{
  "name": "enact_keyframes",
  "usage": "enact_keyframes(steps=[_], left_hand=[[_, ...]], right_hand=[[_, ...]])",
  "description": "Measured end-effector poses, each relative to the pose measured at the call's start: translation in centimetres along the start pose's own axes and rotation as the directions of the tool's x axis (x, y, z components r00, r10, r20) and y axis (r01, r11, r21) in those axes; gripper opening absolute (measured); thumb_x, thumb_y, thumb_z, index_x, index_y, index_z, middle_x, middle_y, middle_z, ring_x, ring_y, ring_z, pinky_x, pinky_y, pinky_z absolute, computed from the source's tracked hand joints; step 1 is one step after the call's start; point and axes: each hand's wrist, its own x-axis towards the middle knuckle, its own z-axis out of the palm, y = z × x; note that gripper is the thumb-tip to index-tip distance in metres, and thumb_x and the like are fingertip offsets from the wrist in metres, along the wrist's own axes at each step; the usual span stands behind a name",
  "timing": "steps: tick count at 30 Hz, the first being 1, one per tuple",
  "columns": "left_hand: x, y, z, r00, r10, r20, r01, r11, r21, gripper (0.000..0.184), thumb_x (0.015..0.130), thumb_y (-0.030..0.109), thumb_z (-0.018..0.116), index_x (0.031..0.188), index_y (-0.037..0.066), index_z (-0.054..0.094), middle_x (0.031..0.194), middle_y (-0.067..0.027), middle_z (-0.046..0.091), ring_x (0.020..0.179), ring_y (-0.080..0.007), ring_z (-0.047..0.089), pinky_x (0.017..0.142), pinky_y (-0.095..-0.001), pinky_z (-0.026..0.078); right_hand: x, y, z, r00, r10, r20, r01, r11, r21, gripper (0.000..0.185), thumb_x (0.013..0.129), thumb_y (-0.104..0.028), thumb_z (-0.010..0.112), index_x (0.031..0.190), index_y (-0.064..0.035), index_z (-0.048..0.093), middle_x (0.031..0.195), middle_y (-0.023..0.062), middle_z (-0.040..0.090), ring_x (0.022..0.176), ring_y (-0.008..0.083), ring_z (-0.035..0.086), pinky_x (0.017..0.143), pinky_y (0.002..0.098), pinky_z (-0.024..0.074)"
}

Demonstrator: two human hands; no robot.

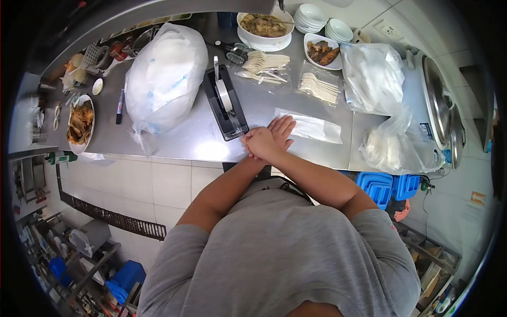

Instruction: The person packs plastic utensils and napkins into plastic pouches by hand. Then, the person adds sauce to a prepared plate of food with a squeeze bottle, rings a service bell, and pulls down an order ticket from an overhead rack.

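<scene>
My forearms cross at the front edge of the steel counter. My left hand (pixel 282 129) lies palm down with its fingers apart, beside a flat clear-and-white plastic sleeve (pixel 317 130). Over it sits my right hand (pixel 259 141), its fingers curled round my left wrist, close to the near end of a black tape dispenser (pixel 232 126). The dispenser carries a roll of tape (pixel 224 96). Behind the sleeve are a clear pack of wooden spoons (pixel 319 87) and a pack of wooden cutlery (pixel 265 62).
Left of the dispenser stands a bulky white plastic bag (pixel 166 79), with a marker (pixel 120 106) and a plate of fried food (pixel 81 124) beyond. A bowl of stew (pixel 264 26), white bowls (pixel 310 18), a fish dish (pixel 322 53) and plastic bags (pixel 372 76) occupy the back and right.
</scene>
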Motion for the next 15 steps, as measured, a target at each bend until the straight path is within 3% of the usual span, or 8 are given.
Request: enact_keyframes(steps=[2,4,6,8,10,12,13,15], left_hand=[[0.0,0.0,-0.2,1.000,0.003,-0.022,-0.003,1.000,-0.022,0.065,0.082,0.029,0.059,0.137,0.003,0.037,0.145,-0.0135,0.032,0.138,-0.0256,0.024,0.114,-0.0422,0.017],[0.2,0.1,-0.1,1.000,0.001,-0.029,-0.002,0.999,-0.041,0.064,0.081,0.028,0.060,0.136,0.003,0.038,0.144,-0.0136,0.033,0.137,-0.0258,0.025,0.114,-0.0424,0.018],[0.2,0.0,-0.1,1.000,-0.014,-0.014,0.013,0.999,-0.048,0.064,0.081,0.029,0.060,0.136,0.003,0.038,0.144,-0.0136,0.033,0.137,-0.0259,0.025,0.114,-0.0426,0.017],[0.2,0.1,0.0,1.000,-0.020,-0.005,0.020,0.999,-0.045,0.065,0.081,0.029,0.060,0.136,0.004,0.037,0.144,-0.0139,0.033,0.137,-0.0263,0.025,0.114,-0.0429,0.017],[0.3,0.1,0.0,1.000,-0.023,0.009,0.023,0.999,-0.034,0.065,0.081,0.029,0.059,0.137,0.004,0.036,0.144,-0.0142,0.032,0.137,-0.0269,0.025,0.114,-0.0431,0.017],[0.3,0.2,-0.2,0.999,-0.027,0.029,0.028,0.999,-0.018,0.066,0.082,0.029,0.059,0.138,0.004,0.034,0.145,-0.0146,0.031,0.137,-0.0276,0.024,0.114,-0.0432,0.016],[0.3,0.1,-0.2,1.000,-0.012,0.018,0.013,1.000,-0.011,0.065,0.082,0.028,0.059,0.138,0.004,0.035,0.144,-0.0149,0.032,0.137,-0.0281,0.025,0.113,-0.0436,0.018],[0.3,0.0,0.0,1.000,0.014,-0.011,-0.014,1.000,0.000,0.063,0.083,0.026,0.059,0.137,0.004,0.036,0.144,-0.0156,0.033,0.136,-0.0289,0.028,0.112,-0.0443,0.020]], right_hand=[[1.1,1.6,1.1,0.989,-0.119,-0.087,0.099,0.973,-0.206,0.029,0.082,-0.024,0.053,0.073,0.0017,0.064,0.051,0.0135,0.056,0.039,0.0225,0.056,0.040,0.0327,0.0456],[-0.7,-1.7,-0.2,0.974,-0.110,-0.199,0.072,0.980,-0.187,0.023,0.076,-0.020,0.058,0.069,0.0007,0.064,0.053,0.0150,0.057,0.045,0.0248,0.059,0.045,0.0367,0.0469],[-0.8,-1.9,-0.3,0.929,-0.237,-0.283,0.156,0.947,-0.279,0.018,0.070,-0.017,0.061,0.066,0.0000,0.065,0.057,0.0173,0.059,0.052,0.0268,0.061,0.051,0.0397,0.0485],[1.4,1.8,1.7,0.815,-0.493,-0.303,0.316,0.818,-0.481,0.016,0.065,-0.016,0.064,0.064,-0.0004,0.066,0.063,0.0205,0.062,0.062,0.0285,0.064,0.059,0.0418,0.0504],[2.5,2.8,1.4,0.931,-0.343,-0.129,0.263,0.871,-0.414,0.016,0.065,-0.016,0.064,0.064,-0.0007,0.067,0.068,0.0219,0.064,0.067,0.0296,0.065,0.062,0.0423,0.0505],[3.8,4.4,1.8,0.960,-0.280,-0.012,0.232,0.816,-0.530,0.021,0.067,-0.021,0.062,0.069,-0.0016,0.069,0.071,0.0223,0.065,0.069,0.0302,0.065,0.065,0.0429,0.0511],[4.6,5.2,2.3,0.957,-0.291,0.011,0.225,0.716,-0.661,0.027,0.068,-0.026,0.060,0.075,-0.0024,0.070,0.070,0.0220,0.065,0.070,0.0304,0.066,0.066,0.0433,0.0517],[4.4,4.9,2.9,0.908,-0.368,-0.200,0.004,0.485,-0.875,0.033,0.069,-0.030,0.057,0.080,-0.0025,0.071,0.066,0.0192,0.065,0.069,0.0305,0.067,0.067,0.0444,0.0521]])
